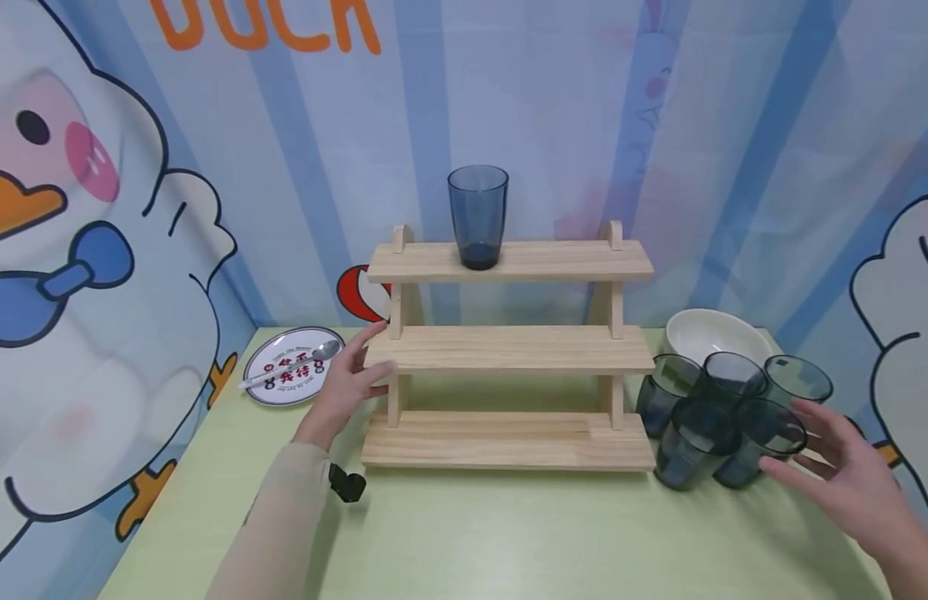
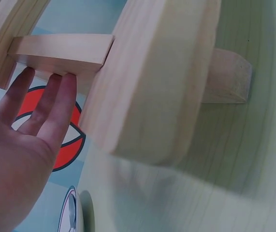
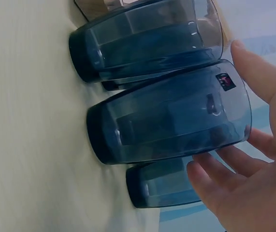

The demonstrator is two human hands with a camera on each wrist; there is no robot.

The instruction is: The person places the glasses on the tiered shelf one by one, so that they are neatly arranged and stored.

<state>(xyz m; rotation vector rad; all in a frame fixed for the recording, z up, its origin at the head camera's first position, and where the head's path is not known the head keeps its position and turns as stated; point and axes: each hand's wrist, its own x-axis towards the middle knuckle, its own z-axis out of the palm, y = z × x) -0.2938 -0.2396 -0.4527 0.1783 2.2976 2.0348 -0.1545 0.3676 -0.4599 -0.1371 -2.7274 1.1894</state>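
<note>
A three-tier wooden display stand (image 1: 509, 350) stands on the table. My left hand (image 1: 349, 387) holds its left end at the middle tier, thumb at the board's front and fingers along the upright (image 2: 63, 50). At the right, several blue-tinted drinking glasses (image 1: 696, 446) stand upright, clustered together. My right hand (image 1: 846, 467) is spread around the front-right glass (image 3: 171, 116), thumb near its rim on one side and fingertips close along the other. Another blue glass (image 1: 479, 217) stands upright on the top tier, left of its middle.
Behind the glasses sits a white bowl (image 1: 715, 333). To the left of the stand, a patterned plate (image 1: 287, 400) with a spoon (image 1: 325, 350) across it lies near the back edge. A cartoon-printed curtain (image 1: 509, 100) hangs right behind the table.
</note>
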